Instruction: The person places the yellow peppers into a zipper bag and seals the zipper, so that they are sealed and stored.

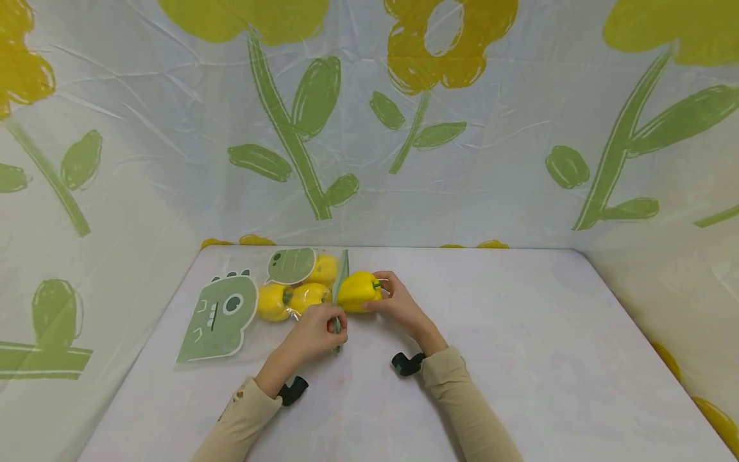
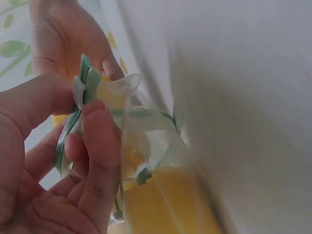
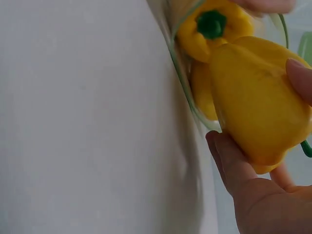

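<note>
A clear zip bag [image 1: 242,333] with green dinosaur print lies on the table, its mouth facing right. Inside it are yellow bell peppers [image 1: 273,301], three of them showing. My left hand [image 1: 319,330] pinches the bag's green zip edge [image 2: 87,73] between thumb and fingers, near the slider. Just right of the mouth, my right hand [image 1: 401,307] grips another yellow bell pepper [image 1: 359,292] by its stem end, thumb on one side and fingers on the other. In the right wrist view this pepper [image 3: 258,97] overlaps the open bag mouth, with peppers behind it.
The white table [image 1: 548,346] extends to the right and front of the hands. A flower-printed cloth [image 1: 491,147] hangs behind it and at both sides. Black wrist-worn pieces [image 1: 407,364] sit below each wrist.
</note>
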The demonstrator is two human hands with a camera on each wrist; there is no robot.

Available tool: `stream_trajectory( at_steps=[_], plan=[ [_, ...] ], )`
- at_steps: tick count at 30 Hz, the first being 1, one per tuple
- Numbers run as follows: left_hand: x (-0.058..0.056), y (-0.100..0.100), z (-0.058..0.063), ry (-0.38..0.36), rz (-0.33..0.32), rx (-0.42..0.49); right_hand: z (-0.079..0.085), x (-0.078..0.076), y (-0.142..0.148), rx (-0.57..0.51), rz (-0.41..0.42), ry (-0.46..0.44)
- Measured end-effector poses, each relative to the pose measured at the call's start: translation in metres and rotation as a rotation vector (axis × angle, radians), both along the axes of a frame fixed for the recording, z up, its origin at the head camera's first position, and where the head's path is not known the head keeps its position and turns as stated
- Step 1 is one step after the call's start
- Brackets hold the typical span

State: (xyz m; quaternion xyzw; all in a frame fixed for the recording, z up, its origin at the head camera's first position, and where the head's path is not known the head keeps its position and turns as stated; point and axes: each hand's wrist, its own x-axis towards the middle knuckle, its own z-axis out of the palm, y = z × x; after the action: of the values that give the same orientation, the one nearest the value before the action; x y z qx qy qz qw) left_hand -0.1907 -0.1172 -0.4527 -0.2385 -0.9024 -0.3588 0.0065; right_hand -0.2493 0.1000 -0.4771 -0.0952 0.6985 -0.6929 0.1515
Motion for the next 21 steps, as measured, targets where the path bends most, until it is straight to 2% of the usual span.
stream_trajectory(
  at_steps=[6, 16, 21],
  plan=[
    [-0.001, 0.000, 0.000, 0.024, -0.014, -0.003, -0.001, 0.007, -0.012, 0.002, 0.088, -0.001],
    [-0.002, -0.001, -0.002, 0.038, -0.047, 0.026, -0.004, 0.008, -0.014, 0.138, 0.123, 0.075],
    [-0.002, -0.001, 0.000, 0.027, -0.041, 0.018, -0.007, 0.004, -0.002, 0.106, 0.168, 0.033]
  ],
)
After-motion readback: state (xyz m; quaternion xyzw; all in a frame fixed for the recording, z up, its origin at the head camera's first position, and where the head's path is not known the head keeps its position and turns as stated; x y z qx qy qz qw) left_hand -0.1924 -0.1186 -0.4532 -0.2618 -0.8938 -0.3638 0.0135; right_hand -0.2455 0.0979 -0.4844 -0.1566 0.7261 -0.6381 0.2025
